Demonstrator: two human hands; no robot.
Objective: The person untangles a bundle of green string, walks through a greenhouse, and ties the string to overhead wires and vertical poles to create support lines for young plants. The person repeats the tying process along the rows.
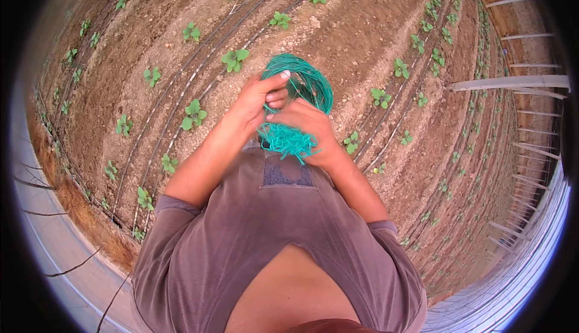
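A looped bundle of green twine (316,80) is held up in front of my chest, its strands curving over the far side of my hands. My left hand (269,95) grips the near-left part of the loop, thumb raised over curled fingers. Close beside it, my right hand (305,120) is bent inward and slightly blurred, with the twine's frayed, tangled ends (289,141) hanging under its palm. The fingertips of my right hand are partly hidden behind the strands and near my left hand.
Young leafy plants (194,115) grow in rows in brown soil, with dark drip irrigation hoses (174,102) alongside. Pale posts (511,83) stand at the right. Plastic sheeting (49,224) edges the ground at the lower left, beside a strip of dry straw-like material (90,217).
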